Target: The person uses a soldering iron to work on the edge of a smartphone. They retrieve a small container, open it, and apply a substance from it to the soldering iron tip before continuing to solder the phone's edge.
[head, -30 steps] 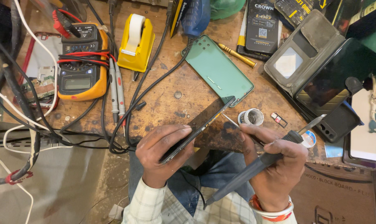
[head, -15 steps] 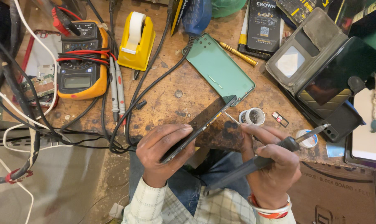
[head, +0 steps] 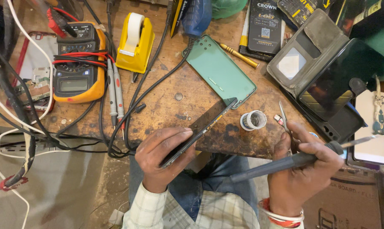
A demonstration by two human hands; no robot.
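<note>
head view: left hand (head: 164, 154) grips phone (head: 200, 127) edgewise.

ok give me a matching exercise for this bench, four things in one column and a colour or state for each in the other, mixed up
Things:
1. tape dispenser
2. phone back cover
3. soldering iron
4. opened phone

Colour or state:
A. green, lying flat on the bench
B. gripped in the right hand
C. yellow
D. held tilted on edge by the left hand

Pairs: 1-C, 2-A, 3-B, 4-D
</note>
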